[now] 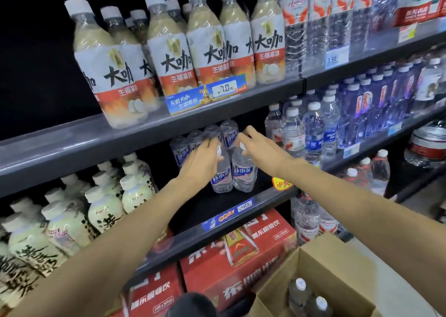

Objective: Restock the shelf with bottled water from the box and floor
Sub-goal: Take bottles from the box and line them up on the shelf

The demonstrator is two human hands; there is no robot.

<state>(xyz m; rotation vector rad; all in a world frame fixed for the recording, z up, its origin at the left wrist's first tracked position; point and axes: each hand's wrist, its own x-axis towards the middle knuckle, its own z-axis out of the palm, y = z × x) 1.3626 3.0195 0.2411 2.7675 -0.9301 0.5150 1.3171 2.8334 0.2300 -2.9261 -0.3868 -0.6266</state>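
Both hands reach into the middle shelf (217, 203): the left hand (200, 158) and right hand (259, 145) each close their grip on the cap of a water bottle (220, 172), (243, 172), apparently standing side by side. Below, an open cardboard box (337, 268) holds more bottles (298, 292).

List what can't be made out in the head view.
- Caps of the two front water bottles: covered by the left hand and right hand.
- Cardboard box contents: cut off by the bottom edge; only two caps show.
- Rear bottles: tops hidden by the upper shelf.
- Price tag: too blurred to read.
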